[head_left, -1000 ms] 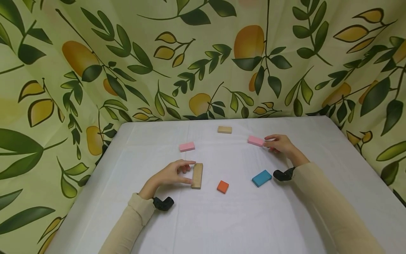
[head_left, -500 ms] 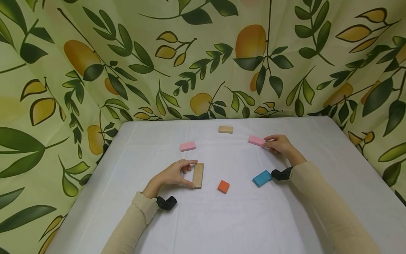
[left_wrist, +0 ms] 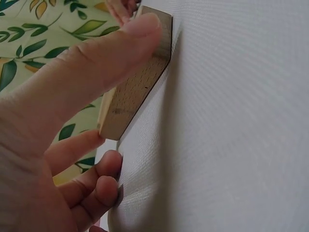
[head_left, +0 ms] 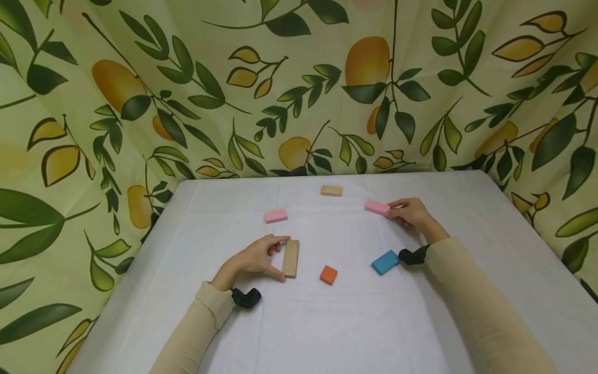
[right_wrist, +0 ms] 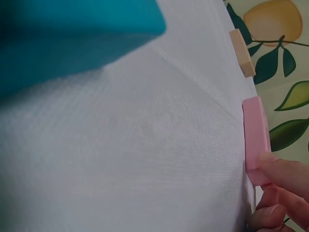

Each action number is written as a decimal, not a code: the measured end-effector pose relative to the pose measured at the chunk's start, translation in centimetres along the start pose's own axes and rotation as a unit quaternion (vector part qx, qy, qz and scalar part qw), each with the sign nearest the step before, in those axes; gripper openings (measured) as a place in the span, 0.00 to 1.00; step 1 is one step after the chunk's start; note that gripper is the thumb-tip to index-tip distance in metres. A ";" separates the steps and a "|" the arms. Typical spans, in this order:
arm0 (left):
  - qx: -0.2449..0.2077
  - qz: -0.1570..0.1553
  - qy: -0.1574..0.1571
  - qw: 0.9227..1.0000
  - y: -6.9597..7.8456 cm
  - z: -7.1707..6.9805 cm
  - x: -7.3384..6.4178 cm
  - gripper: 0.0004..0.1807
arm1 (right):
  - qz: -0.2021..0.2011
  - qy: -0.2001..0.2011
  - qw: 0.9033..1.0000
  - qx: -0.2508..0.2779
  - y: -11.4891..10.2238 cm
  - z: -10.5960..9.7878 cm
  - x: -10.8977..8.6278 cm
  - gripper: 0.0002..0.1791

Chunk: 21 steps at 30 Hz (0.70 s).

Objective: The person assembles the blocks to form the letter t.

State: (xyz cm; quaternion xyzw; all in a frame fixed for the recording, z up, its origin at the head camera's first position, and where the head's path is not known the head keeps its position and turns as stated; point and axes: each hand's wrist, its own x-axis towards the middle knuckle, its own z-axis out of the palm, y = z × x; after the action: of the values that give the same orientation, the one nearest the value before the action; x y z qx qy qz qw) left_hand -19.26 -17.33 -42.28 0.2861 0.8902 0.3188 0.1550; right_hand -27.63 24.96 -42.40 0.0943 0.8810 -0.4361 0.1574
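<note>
In the head view, my left hand [head_left: 257, 255] spans the long plain wooden block [head_left: 291, 258], thumb at its near end and index finger at its far end. The left wrist view shows the index fingertip against one end of that block [left_wrist: 133, 96], the thumb over the other, and the remaining fingers curled beside it. At the back right, my right hand [head_left: 410, 212] pinches the right end of a pink block [head_left: 376, 208] between thumb and fingers. The right wrist view has this pink block [right_wrist: 255, 135] flat on the cloth, the thumb on its near end.
A second pink block [head_left: 276, 215] lies at the back left. A short wooden block [head_left: 331, 190] is near the table's far edge. An orange square block [head_left: 328, 275] and a blue block [head_left: 385, 262] lie in front, the blue one close to my right wrist camera. Patterned curtain [head_left: 299, 104] hangs behind.
My left thumb has slid toward the near end of the long wooden block, and the left wrist has shifted slightly right. The right wrist has moved a little left; the blocks stay in place.
</note>
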 end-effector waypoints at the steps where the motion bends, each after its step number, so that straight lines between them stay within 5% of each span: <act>1: 0.000 0.002 0.002 1.000 0.0 0.0 0.0 0.49 | 0.001 0.000 1.000 -0.001 0.0 0.0 0.0 0.28; 16: -0.018 0.037 0.033 0.999 -0.4 0.3 0.1 0.47 | 0.015 -0.002 1.000 -0.015 -0.1 -0.1 0.2 0.28; 21: -0.034 0.026 0.038 0.998 -0.6 0.4 0.3 0.48 | 0.019 -0.002 1.000 -0.013 -0.2 -0.1 0.2 0.27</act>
State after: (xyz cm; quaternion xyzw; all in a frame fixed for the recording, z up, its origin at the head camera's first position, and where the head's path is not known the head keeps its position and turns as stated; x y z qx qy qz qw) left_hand -19.56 -17.32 -42.96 0.2918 0.8764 0.3632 0.1221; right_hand -27.90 24.91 -42.32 0.1076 0.8844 -0.4217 0.1687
